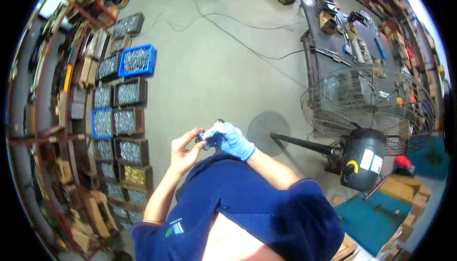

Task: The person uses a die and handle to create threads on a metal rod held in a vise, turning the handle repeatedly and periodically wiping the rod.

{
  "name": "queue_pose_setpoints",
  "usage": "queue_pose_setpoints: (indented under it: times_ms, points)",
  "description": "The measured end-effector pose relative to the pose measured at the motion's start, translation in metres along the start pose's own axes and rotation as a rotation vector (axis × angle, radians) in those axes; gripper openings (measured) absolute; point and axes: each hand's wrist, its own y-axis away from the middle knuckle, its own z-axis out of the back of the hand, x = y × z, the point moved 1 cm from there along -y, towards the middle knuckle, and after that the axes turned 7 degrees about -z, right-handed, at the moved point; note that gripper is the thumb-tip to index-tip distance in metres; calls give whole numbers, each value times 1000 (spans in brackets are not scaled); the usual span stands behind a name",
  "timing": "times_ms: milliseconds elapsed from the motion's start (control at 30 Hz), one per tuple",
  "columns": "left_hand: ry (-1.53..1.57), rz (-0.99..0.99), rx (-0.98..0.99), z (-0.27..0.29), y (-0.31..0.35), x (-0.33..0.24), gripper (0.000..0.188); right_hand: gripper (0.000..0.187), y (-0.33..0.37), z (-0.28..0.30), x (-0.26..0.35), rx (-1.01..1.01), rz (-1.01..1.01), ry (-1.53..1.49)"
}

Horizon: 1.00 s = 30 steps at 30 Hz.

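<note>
In front of my waist, my two hands are close together. My bare left hand point(186, 150) pinches a small dark metal part point(200, 138) with a shiny spot between thumb and fingers. My right hand point(234, 141) wears a light blue glove, and its fingers are curled in against the same part. A small dark tip shows above the gloved fingers; whether it belongs to a held thing is too small to tell. The glove hides some of what lies between the hands.
Along the left, dark and blue bins point(138, 61) of metal pieces stand beside a red-framed shelf point(33, 142). To my right are a caged fan point(364, 161) on its round base point(266, 130) and a workbench point(328, 65) with tools. Cables point(228, 35) cross the floor ahead.
</note>
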Motion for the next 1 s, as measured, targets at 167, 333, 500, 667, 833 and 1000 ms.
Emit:
queue_pose_setpoints:
  times_ms: [167,333,500,667,833,1000]
  points:
    - [340,149,-40,41,-107,32,31,22,-96,51,17,-91,-232,-325]
    - [623,298,22,72,-236,70,28,36,-176,114,6,-294,-432,-776]
    - [683,476,169,79,-367,135,27,29,-273,182,-31,-519,-409,-911]
    - [614,456,335,91,-528,167,28,29,-361,248,-29,-792,-372,-809]
    - [611,484,572,78,-667,181,27,25,-411,313,-26,-946,-352,-766]
    - [682,529,745,23,-786,200,25,23,-464,393,-86,-1030,-382,-583]
